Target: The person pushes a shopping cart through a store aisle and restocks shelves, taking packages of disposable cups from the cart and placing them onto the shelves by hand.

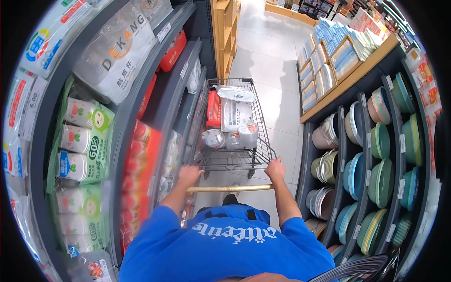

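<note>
A wire shopping cart (264,136) stands in front of me in the aisle. My left hand (190,176) is closed at its near left corner, and my right hand (275,169) is wrapped round the near right corner. Between my forearms and nearer to my body runs the gold-coloured handle bar (230,189). In the basket lie a red package (214,109), a white package (237,116) and a white plastic-wrapped pack (235,93) on top at the far end. Closer to me are clear-wrapped round packs (213,138) and a clear tub-like pack (248,135).
Shelves with bagged disposable cups (84,138) and red packs (141,174) line the left side. On the right, shelves hold stacked bowls and basins (379,183). A wooden display (345,77) of folded blue and white goods stands further ahead. Grey floor tiles (271,61) run along the aisle.
</note>
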The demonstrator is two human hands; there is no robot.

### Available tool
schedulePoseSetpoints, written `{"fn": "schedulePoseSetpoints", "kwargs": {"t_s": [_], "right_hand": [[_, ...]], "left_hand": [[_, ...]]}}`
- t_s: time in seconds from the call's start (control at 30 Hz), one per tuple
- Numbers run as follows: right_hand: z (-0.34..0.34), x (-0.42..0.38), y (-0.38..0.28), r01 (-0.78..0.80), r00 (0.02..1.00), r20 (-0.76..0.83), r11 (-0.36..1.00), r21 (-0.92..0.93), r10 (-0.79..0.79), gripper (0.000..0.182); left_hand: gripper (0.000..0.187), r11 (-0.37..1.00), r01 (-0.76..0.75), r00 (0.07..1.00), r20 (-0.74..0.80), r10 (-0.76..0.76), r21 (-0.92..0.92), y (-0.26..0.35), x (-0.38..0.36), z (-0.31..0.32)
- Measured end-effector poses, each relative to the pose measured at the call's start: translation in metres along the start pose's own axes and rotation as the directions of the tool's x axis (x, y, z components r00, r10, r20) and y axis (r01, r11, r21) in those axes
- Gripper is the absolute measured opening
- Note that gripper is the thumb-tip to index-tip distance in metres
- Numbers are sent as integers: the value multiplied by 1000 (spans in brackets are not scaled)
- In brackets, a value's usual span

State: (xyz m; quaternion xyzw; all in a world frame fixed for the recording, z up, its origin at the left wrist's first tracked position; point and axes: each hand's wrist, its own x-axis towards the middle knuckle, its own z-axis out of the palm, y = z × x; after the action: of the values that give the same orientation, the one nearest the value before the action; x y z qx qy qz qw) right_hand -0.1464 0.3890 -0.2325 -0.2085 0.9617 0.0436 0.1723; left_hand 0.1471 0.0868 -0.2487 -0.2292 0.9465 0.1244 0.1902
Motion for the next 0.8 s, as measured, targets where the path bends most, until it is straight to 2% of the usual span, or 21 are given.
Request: {"fn": "schedulePoseSetpoints", "kwargs": {"t_s": [0.4,0.5,0.7,0.8], "right_hand": [[-19,83,3,41,998,-46,999,0,-41,23],[-20,91,6,63,995,-69,998,-22,-65,22],[-34,87,3,51,998,-27,998,-35,-52,21],[-41,89,2,23,1000,7,999,-36,-22,24]], "left_hand": [[51,998,30,993,117,-23,-53,9,73,-56],[52,999,-30,997,-68,31,11,8,79,-35],[49,997,-45,995,-85,51,68,7,83,-30],[50,997,-50,998,-43,52,57,9,81,-39]]}}
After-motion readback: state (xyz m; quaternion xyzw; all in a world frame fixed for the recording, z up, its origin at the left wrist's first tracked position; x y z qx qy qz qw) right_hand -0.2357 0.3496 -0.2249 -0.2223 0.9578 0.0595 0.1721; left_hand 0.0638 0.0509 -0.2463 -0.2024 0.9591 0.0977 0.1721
